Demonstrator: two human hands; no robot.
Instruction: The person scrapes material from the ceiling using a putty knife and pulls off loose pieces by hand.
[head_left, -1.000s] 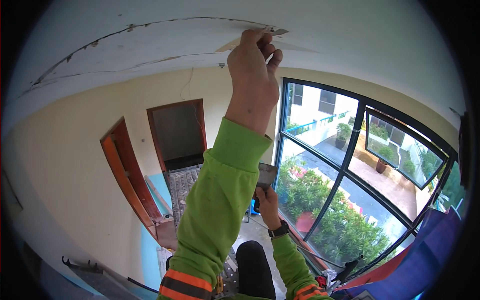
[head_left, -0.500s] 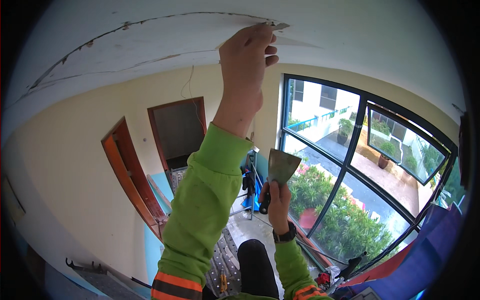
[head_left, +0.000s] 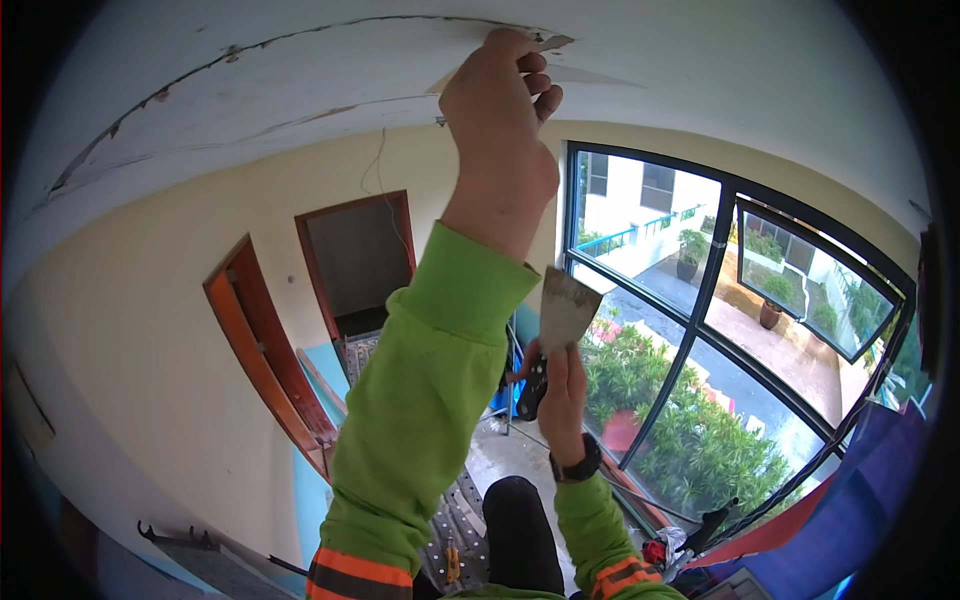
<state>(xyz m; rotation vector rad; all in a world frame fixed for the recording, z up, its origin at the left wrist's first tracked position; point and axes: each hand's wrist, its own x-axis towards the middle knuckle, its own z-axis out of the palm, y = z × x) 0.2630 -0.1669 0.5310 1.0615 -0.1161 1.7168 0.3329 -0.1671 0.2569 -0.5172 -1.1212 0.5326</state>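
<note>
A long, thin, dark crack is seen in the smooth white ceiling, high up, and at its right end a small, ragged grey flap is shown. This end is being reached by the bare left hand. Its fingers are curled in close, but it cannot be told if anything is pinched, since the tips are partly hidden. Compared with half a second ago, the left hand is turned a bit, and more of its curled fingers can be seen. The flap is still there, so little seems to be changed at the crack itself. Lower down, a flat, wide-ended metal scraper with a black handle is gripped by the right hand. A second ago its blade was partly covered by the bright green cloth sleeve; now it is shown beside the cuff, wide end up. It is kept well apart from the ceiling, so the crack seems to be worked by bare fingers alone. Farther out, through the big black-framed glass window, a green leafy plant is held in a round brown pot, and another in a dark pot.
</note>
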